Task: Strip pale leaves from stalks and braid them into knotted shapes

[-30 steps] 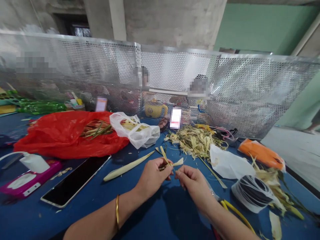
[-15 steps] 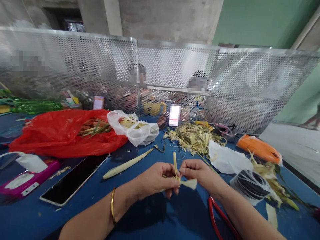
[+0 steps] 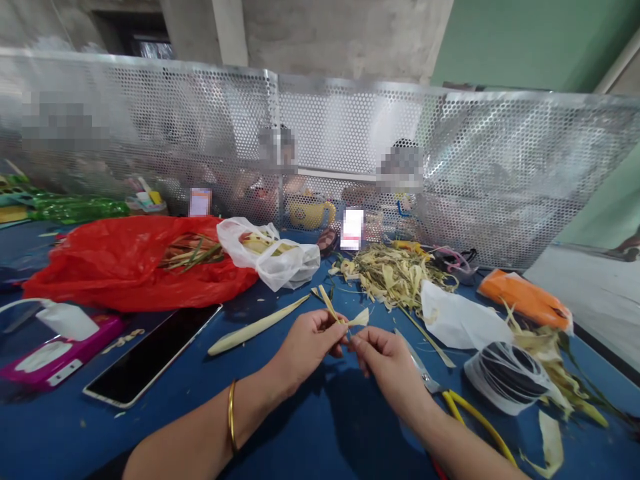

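Note:
My left hand (image 3: pixel 316 340), with a gold bangle on its wrist, pinches a small pale husk piece (image 3: pixel 329 301) whose strip points up and left. My right hand (image 3: pixel 383 353) is closed just beside it, fingertips nearly touching the left ones; whatever they pinch is too small to make out. A pale flap of husk (image 3: pixel 360 319) sticks out to the right above the fingertips. Under and beside my right forearm lie scissors (image 3: pixel 425 379) and a yellow-handled tool (image 3: pixel 477 420). A long husk (image 3: pixel 257 327) lies left of my hands.
Left are a black phone (image 3: pixel 153 357), a magenta power strip (image 3: pixel 107 333), a red bag (image 3: pixel 105 267) and a white bag (image 3: pixel 295 267). Right are a husk pile (image 3: pixel 395 273), white paper (image 3: pixel 460 317), a spool (image 3: pixel 505 377) and an orange packet (image 3: pixel 525 300). People sit behind a perforated metal screen (image 3: pixel 350 120).
The husk piece has turned: its strip leans left and its flap points up and right. My right hand has moved lower, and the scissors and yellow handles have come into view.

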